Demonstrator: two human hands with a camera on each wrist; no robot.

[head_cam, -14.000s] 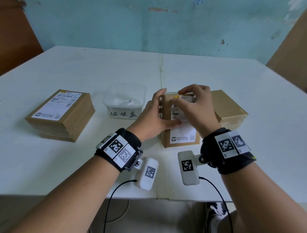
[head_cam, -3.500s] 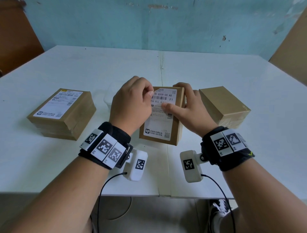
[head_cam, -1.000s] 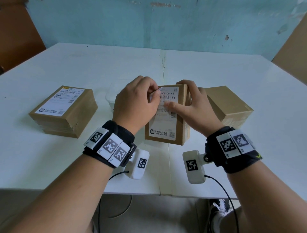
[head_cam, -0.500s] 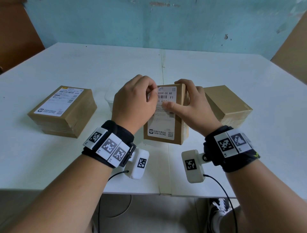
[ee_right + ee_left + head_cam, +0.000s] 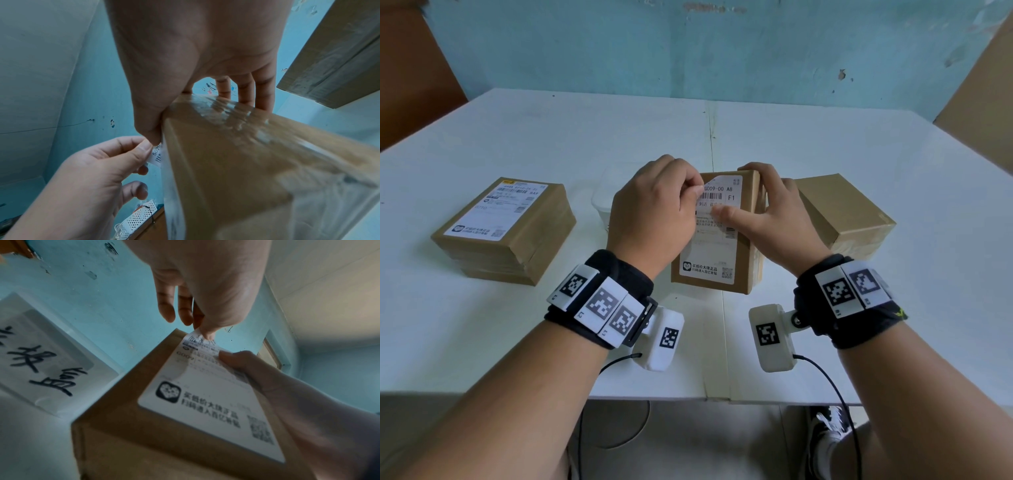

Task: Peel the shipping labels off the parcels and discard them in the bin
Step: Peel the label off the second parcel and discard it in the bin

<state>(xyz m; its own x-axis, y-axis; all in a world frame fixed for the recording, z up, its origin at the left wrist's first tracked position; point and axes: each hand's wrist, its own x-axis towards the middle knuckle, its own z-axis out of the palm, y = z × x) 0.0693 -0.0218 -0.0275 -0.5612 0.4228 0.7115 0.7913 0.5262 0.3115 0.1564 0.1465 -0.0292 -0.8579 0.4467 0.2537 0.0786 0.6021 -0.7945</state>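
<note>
A brown parcel (image 5: 745,250) lies at the table's middle with a white shipping label (image 5: 707,255) on top. My left hand (image 5: 697,192) pinches the label's far left corner, which curls up off the cardboard (image 5: 197,335). My right hand (image 5: 767,209) grips the parcel, thumb pressed on the label (image 5: 236,360) and fingers wrapped over the far edge (image 5: 244,91). The translucent bin (image 5: 601,205), with handwriting on its side (image 5: 41,356), stands just left of the parcel, mostly hidden behind my left hand.
A second labelled parcel (image 5: 524,246) sits at the left of the white table (image 5: 825,325). A bare brown parcel (image 5: 842,212) without a label lies close to the right of the held one. Brown boards lean at both far corners.
The left hand's pinch has lifted the label's far left corner a little more off the box. The right hand keeps the same hold and the parcel has barely shifted.
</note>
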